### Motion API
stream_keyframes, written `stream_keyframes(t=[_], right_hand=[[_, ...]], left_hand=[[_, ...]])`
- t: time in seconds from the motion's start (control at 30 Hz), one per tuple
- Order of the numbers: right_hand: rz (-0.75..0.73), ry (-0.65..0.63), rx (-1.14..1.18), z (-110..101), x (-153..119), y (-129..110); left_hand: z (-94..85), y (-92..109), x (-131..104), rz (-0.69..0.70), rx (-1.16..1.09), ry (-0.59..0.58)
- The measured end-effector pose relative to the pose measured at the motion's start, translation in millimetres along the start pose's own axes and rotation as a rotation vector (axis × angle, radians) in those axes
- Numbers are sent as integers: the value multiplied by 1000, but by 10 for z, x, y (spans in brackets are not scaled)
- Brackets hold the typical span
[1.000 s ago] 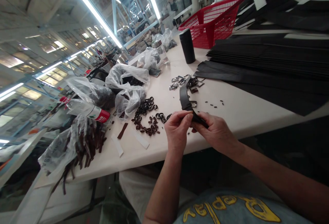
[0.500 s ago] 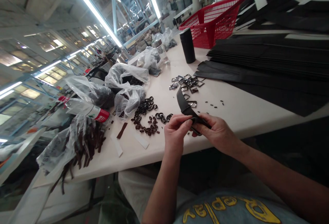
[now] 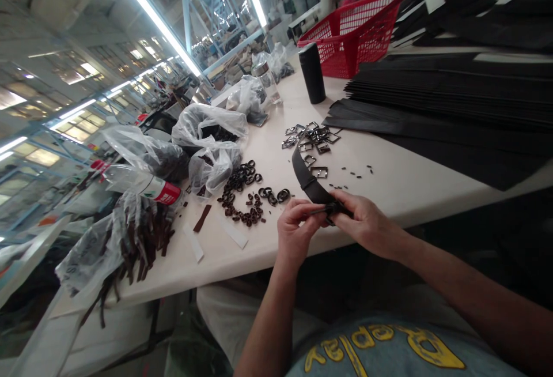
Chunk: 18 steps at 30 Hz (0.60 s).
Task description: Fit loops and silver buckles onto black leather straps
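Over the near edge of the table, both my hands are closed on a black belt strap (image 3: 307, 180). Its free end curves up and away toward the buckles, and a narrow band crosses it partway along. With thumb and fingers my left hand (image 3: 297, 230) pinches a thin dark part at the strap's near end; its exact shape is hidden. My right hand (image 3: 367, 224) grips the strap from the other side, covering part of it. Just beyond lie loose metal buckles (image 3: 318, 172) and small dark pins (image 3: 352, 173).
Black loops (image 3: 246, 175) and brown loops (image 3: 250, 215) lie left of my hands. Farther left are plastic bags (image 3: 211, 126), a tipped bottle (image 3: 162, 191) and brown strips (image 3: 140, 238). A black tumbler (image 3: 311, 74), a red basket (image 3: 354, 40) and stacked black straps (image 3: 440, 97) stand behind and right.
The strap has turned in my hands, so the crosswise band on it now shows more plainly. My fingers have shifted slightly at its near end. The view has tilted a little.
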State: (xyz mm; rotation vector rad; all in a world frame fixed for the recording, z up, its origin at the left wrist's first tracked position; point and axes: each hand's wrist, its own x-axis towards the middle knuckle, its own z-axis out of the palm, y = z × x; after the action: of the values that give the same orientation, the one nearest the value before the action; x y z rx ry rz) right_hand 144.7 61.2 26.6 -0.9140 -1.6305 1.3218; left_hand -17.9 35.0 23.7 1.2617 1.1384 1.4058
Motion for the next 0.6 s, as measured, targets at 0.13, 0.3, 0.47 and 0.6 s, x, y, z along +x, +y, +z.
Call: stream_keyframes(t=[0.13, 0.3, 0.47, 0.6], right_hand=[[-15, -24, -50, -25, -30, -17], [-10, 21, -27, 7, -45, -25], [-2, 88, 3, 40, -20, -60], [-17, 148, 6, 56, -6, -123]], left_hand=[[19, 72, -14, 45, 102, -23], [22, 145, -14, 78, 226, -53], [62, 99, -49, 75, 190, 18], [137, -10, -65, -15, -50, 128]])
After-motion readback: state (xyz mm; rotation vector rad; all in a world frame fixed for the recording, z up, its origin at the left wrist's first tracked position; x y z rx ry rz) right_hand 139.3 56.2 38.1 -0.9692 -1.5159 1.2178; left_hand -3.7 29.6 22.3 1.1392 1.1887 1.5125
